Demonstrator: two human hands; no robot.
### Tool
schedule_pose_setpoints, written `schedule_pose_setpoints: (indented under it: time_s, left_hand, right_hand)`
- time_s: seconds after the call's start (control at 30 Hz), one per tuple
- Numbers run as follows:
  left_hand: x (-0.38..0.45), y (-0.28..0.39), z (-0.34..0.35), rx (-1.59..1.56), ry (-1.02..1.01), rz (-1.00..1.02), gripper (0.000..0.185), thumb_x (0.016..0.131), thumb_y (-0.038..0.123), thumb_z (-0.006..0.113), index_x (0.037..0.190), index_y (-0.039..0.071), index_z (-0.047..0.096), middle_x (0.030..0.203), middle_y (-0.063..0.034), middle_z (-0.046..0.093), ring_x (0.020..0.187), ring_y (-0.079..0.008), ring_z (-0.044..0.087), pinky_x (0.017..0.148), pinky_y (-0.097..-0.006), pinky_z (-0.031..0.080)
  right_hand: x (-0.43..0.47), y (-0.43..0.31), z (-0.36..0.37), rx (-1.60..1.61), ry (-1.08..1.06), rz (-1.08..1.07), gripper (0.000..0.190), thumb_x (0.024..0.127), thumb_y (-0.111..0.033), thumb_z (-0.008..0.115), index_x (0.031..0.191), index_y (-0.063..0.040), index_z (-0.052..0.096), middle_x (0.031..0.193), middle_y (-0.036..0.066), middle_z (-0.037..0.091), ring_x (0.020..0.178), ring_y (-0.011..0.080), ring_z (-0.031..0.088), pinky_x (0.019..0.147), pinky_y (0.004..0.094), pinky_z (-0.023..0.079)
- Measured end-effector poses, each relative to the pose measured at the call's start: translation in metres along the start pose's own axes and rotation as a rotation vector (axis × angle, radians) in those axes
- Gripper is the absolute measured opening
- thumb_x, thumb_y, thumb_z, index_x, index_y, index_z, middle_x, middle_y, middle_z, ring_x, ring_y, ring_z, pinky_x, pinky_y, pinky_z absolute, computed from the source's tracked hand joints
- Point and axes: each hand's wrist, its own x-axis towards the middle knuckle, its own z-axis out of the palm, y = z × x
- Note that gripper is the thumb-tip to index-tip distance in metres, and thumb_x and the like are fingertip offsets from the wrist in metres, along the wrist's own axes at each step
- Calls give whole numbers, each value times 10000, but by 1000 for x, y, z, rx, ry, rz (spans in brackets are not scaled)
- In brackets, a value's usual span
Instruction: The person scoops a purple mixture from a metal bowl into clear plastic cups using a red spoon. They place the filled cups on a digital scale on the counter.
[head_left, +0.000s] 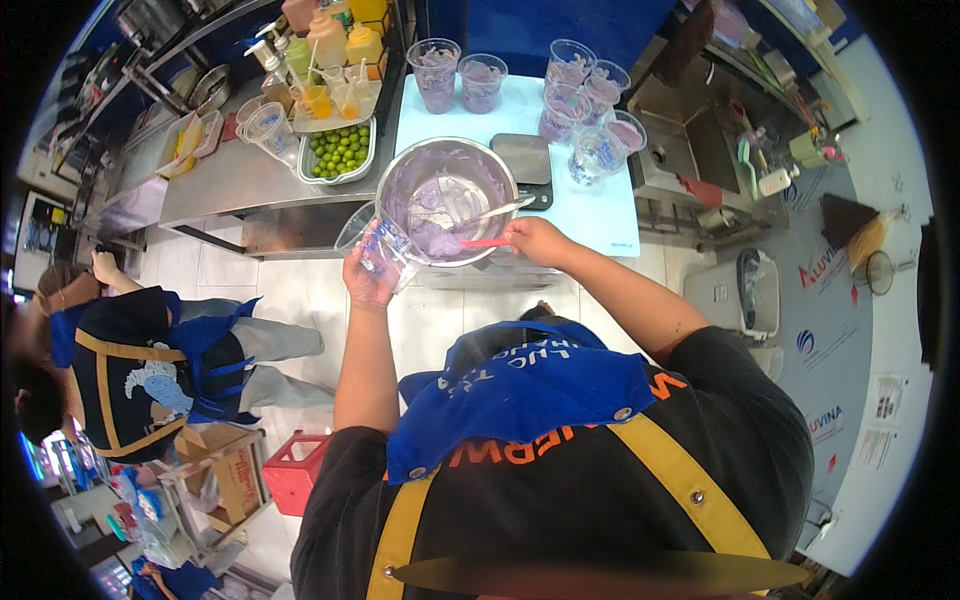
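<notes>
My left hand (369, 274) holds a clear plastic cup (386, 251) with blue print, tilted against the near left rim of a steel mixing bowl (504, 169). Purple paste (435, 238) coats the bowl's wall and gathers at its near side. In my right hand (534, 241) is the red handle of a spatula (487, 242), its head down in the paste. A metal spoon (495, 210) leans inside the bowl with its handle over the right rim. Behind the bowl's right side sits a black kitchen scale (521, 159). How much paste the held cup contains is hard to tell.
Several cups of purple paste (564, 112) stand at the table's right, with two more (481, 82) at the back left. A basket of limes (337, 152) and squeeze bottles (326, 41) occupy the left counter. A sink (664, 142) is at right. Another person (150, 367) stands at left near a red stool (294, 472).
</notes>
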Motion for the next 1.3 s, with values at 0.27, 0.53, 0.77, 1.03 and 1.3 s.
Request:
schedule_pose_setpoints:
  time_s: [0.27, 0.53, 0.77, 1.03, 1.3]
  left_hand:
    - [-54, 58, -2, 303, -169, 9, 894, 866, 544, 809, 1579, 112, 486, 1602, -208, 513, 1524, -410, 445, 1215, -690, 369]
    - [-159, 39, 94, 139, -472, -157, 1145, 684, 406, 1029, 1559, 96, 358, 1538, -230, 522, 1407, -464, 569, 1103, -728, 486]
    - [-151, 101, 158, -286, -931, 305, 1202, 731, 415, 1005, 1632, 124, 266, 1472, -110, 553, 1329, -445, 612, 996, -738, 546]
    - [-150, 88, 169, 553, -528, 136, 1233, 651, 352, 1045, 1604, 65, 317, 1462, -183, 595, 1351, -430, 607, 1102, -630, 515]
    - [-93, 40, 163, 2108, 77, 484, 1068, 638, 270, 1015, 1514, 20, 457, 1422, -224, 628, 1280, -415, 623, 1057, -482, 521]
  right_hand:
    - [-1, -3, -29, 110, 6, 137, 231, 1048, -237, 589, 969, -70, 728, 775, -13, 674, 662, 106, 547, 626, 300, 451]
    - [6, 10, -46, 126, 29, 187, 216, 1067, -285, 586, 1030, -115, 713, 796, -49, 646, 633, 61, 509, 547, 260, 422]
    - [14, 12, -50, 283, -21, 177, 229, 1101, -325, 572, 1020, -146, 690, 791, -63, 570, 634, 48, 440, 532, 237, 354]
    - [7, 9, -46, 264, 20, 165, 229, 1095, -293, 555, 953, -145, 656, 792, -60, 581, 677, 62, 498, 559, 254, 412]
    - [-2, -15, -78, 416, 29, 173, 227, 1110, -288, 575, 975, -120, 644, 781, -53, 585, 614, 51, 462, 554, 235, 386]
